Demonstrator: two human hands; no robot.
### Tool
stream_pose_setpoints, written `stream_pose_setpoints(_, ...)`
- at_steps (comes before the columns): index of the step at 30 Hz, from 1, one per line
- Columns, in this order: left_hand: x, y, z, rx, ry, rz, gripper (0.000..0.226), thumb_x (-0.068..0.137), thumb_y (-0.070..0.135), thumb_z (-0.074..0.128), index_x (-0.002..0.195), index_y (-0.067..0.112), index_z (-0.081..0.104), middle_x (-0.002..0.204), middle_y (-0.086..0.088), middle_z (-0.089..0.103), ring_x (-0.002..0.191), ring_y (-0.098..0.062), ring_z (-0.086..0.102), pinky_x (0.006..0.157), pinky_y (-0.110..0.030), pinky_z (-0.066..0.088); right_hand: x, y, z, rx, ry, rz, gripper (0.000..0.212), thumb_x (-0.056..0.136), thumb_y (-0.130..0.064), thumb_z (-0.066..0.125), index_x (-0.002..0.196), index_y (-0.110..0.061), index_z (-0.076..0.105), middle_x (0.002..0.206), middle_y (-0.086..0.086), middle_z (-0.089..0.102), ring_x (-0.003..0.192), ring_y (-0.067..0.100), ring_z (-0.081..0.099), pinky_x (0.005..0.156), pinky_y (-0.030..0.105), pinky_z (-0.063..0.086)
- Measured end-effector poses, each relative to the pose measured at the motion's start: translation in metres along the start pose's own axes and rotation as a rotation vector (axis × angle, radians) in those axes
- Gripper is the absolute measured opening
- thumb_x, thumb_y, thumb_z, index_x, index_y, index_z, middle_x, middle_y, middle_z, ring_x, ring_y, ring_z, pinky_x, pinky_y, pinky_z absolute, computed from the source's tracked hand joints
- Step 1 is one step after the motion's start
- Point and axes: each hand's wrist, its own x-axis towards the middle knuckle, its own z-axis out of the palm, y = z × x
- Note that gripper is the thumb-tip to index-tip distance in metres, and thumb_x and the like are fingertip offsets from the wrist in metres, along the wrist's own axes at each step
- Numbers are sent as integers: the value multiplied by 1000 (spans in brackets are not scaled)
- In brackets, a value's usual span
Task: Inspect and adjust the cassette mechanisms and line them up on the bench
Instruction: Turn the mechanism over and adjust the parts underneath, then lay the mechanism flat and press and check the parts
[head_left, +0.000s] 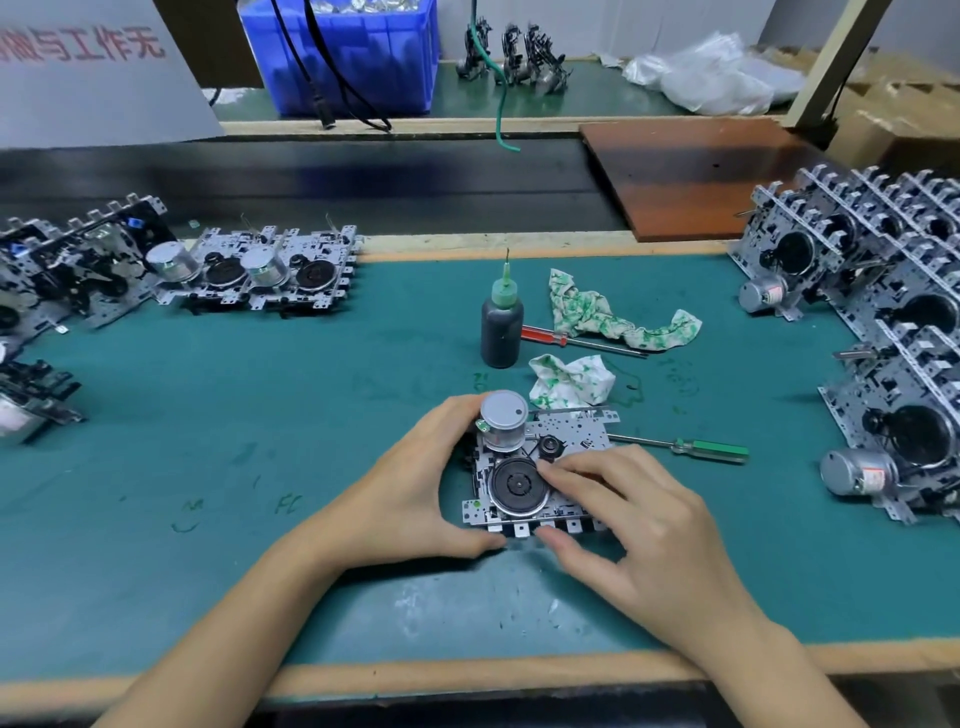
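The cassette mechanism (535, 467) lies flat on the green mat (260, 415) at the near edge. Your left hand (415, 483) grips its motor side; your right hand (628, 519) seems to pinch near the black flywheel (514, 486). Press unevenly and the drive belt may slip, or the chassis skids toward the green-handled screwdriver (691, 448).

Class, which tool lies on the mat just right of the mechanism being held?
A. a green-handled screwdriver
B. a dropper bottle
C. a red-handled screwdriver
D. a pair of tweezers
A: the green-handled screwdriver lies beside the cassette mechanism, its tip pointing at it.
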Motion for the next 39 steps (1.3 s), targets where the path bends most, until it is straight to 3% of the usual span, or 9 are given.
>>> stream_pose_setpoints(6,-2,5,3,-7,-34,-31,111,54,49,83,141,43,14,144,25,27,137,2,26,111,-16,22,0,1,4,47,51,14,33,86,-36,60,102,-10,73,93,-2,67,86,14,59,74,23,48)
stream_pose_setpoints(11,4,15,11,103,119,-2,85,54,53,71,127,44,29,125,15,46,117,-5,45,100,-29,37,1,2,4,71,57,41,32,87,-38,58,100,-12,73,93,-4,67,86,12,59,74,22,47)
stream_pose_setpoints(18,3,3,3,81,22,3,113,51,52,88,138,48,17,136,29,31,128,8,32,104,-8,24,1,1,5,100,60,61,30,87,-34,58,101,-11,72,95,-3,67,87,13,59,76,22,47)
stream_pose_setpoints(24,3,1,3,43,28,-7,110,54,45,89,139,45,20,139,27,31,131,8,30,105,-7,23,1,2,-3,323,243,213,17,87,-26,55,103,-22,61,99,-12,58,71,6,53,67,18,44)
stream_pose_setpoints(29,4,6,-2,-98,-49,-46,111,52,52,86,140,47,19,143,27,30,133,9,28,106,-8,22,4,7,-4,332,271,356,15,87,-31,53,98,-25,61,101,-19,56,85,13,55,78,17,42)
stream_pose_setpoints(32,22,11,-5,-246,237,-138,72,60,51,79,120,35,44,121,9,51,109,2,52,97,-22,41,5,8,0,311,167,385,22,87,-37,51,97,-24,66,99,-12,58,99,4,50,85,16,39)
stream_pose_setpoints(35,55,11,-11,-65,606,-275,63,67,45,81,113,22,45,107,5,44,89,-7,52,85,-29,46,5,7,2,268,109,383,29,86,-41,50,98,-22,70,103,-9,56,105,5,47,92,9,31)
stream_pose_setpoints(37,77,12,-13,52,562,-293,75,70,43,79,130,18,42,119,2,42,100,-12,50,88,-27,41,6,6,1,269,78,386,32,85,-43,50,100,-23,71,107,-9,56,109,4,45,94,7,28)
stream_pose_setpoints(39,95,10,-10,118,466,-280,65,76,42,76,129,18,47,122,1,49,110,-17,50,87,-30,40,6,6,1,290,40,382,35,85,-45,49,102,-25,72,112,-11,56,113,2,43,94,7,28)
